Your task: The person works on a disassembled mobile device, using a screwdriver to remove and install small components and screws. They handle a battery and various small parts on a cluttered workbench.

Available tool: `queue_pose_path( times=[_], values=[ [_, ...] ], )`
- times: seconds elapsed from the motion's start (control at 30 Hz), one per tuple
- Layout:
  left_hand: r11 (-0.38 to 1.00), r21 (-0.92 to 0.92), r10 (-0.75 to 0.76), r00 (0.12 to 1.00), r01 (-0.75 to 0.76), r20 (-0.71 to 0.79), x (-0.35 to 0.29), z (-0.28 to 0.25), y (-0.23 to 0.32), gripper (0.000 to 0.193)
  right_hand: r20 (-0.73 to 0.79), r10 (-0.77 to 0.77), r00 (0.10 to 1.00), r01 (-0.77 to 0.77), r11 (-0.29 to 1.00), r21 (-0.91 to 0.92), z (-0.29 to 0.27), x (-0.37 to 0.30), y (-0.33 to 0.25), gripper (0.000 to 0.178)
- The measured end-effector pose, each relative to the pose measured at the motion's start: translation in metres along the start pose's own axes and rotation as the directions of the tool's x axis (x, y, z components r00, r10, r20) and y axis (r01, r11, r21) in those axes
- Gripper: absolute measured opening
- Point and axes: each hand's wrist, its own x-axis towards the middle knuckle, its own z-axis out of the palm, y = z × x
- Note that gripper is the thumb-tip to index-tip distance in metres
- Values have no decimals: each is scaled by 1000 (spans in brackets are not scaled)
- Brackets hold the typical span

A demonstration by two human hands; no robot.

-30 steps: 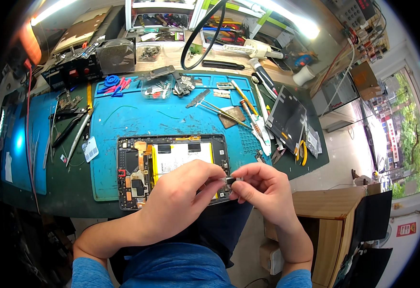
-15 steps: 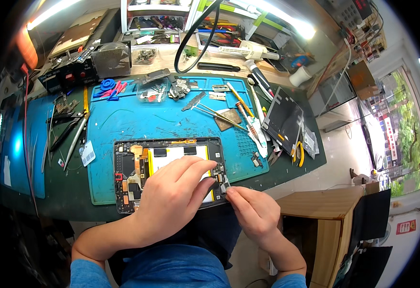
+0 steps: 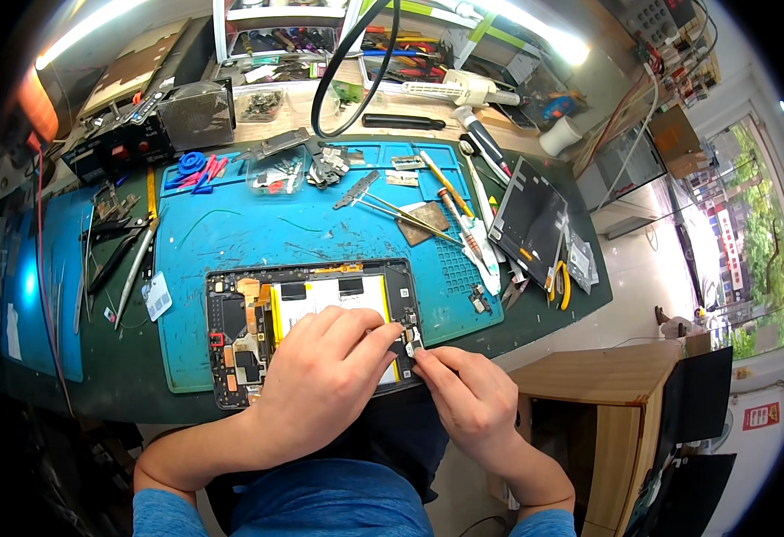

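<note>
An opened tablet point(image 3: 316, 268) lies on the blue work mat, its black frame and inner parts exposed. A white battery point(image 3: 320, 300) with yellow edge strips sits in its middle, partly covered by my left hand point(image 3: 334, 362). That hand curves over the tablet, fingers bent and drawn together, with its fingertips at the small parts along the right edge. What they hold, if anything, is hidden. At the tablet's lower right edge, my right hand point(image 3: 468, 389) pinches a small silver-and-black part point(image 3: 413, 345) between thumb and forefinger.
Tweezers point(image 3: 401, 215), a screwdriver point(image 3: 464, 228) and a black panel point(image 3: 530, 210) lie beyond the tablet. Yellow-handled pliers point(image 3: 560, 282) rest at right. Black-handled pliers point(image 3: 110, 259) lie left. A clear box point(image 3: 276, 174) of small parts stands at the mat's back.
My left fingertips have come down and closer together at the tablet's right edge. The right hand, with the small part, has shifted slightly left. The whole view has moved a little.
</note>
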Motion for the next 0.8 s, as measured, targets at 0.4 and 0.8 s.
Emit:
queue_pose_path(
  times=[0.4, 0.8],
  values=[
    [997, 58, 47, 996, -51, 75, -2, 0, 0, 38, -48, 55, 997, -50, 994, 102, 4, 2, 1, 27],
    [996, 80, 30, 992, -41, 125, -3, -2, 1, 36, -197, -50, 979, 54, 998, 18, 10, -10, 8, 25]
  ],
)
